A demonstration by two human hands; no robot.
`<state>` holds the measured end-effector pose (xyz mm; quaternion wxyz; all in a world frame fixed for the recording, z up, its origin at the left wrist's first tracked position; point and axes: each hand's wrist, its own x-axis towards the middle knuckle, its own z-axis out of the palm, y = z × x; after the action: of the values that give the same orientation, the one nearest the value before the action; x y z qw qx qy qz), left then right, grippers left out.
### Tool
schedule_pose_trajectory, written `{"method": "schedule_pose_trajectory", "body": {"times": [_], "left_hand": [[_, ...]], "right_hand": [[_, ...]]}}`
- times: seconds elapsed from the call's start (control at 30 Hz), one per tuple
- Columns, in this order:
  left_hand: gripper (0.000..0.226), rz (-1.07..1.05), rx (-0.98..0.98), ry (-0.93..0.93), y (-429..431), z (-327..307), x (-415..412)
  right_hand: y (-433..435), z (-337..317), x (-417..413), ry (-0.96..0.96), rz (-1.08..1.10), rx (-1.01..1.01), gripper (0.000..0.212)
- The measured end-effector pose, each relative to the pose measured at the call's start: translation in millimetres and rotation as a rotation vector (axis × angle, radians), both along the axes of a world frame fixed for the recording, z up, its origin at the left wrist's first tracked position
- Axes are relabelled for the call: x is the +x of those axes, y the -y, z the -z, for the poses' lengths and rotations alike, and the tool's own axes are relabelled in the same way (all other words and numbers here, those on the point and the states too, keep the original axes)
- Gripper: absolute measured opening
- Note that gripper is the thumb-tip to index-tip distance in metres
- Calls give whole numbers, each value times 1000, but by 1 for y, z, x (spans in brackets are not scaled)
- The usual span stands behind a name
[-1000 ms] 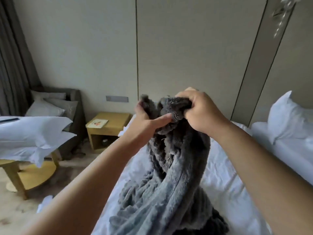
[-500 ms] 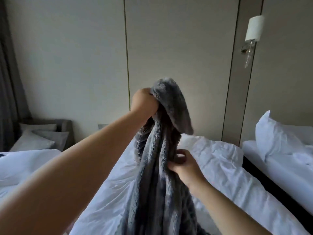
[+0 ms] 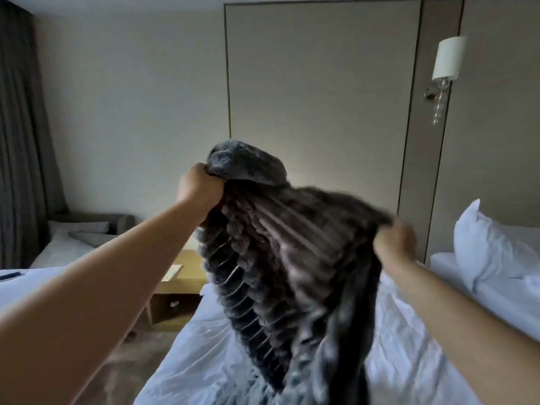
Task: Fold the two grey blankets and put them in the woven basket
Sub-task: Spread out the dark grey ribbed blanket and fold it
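Evidently both left hand (image 3: 200,190) and right hand (image 3: 394,239) clenched the plush ribbed dark-grey blanket (image 3: 280,252) above the white bed (image 3: 204,361); its bunched weight could slip from the right fist.

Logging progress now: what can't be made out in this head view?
Woven basket: outside the head view.
Second blanket: not distinguishable in frame.
Right hand: motion-blurred, fingers unreadable, though it holds the grey blanket.
Lower end of the grey blanket: cut off by the bottom edge.
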<state>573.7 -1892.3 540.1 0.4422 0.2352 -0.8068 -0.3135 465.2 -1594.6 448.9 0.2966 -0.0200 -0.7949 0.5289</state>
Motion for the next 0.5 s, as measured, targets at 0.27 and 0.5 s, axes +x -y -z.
{"method": "schedule_pose_trajectory", "body": {"times": [0.27, 0.5], "left_hand": [[25, 428, 255, 258, -27, 44, -4], [63, 798, -154, 436, -126, 84, -26]], "right_hand": [[-11, -37, -6, 119, -283, 274, 26], [48, -34, 38, -192, -614, 548, 24]]}}
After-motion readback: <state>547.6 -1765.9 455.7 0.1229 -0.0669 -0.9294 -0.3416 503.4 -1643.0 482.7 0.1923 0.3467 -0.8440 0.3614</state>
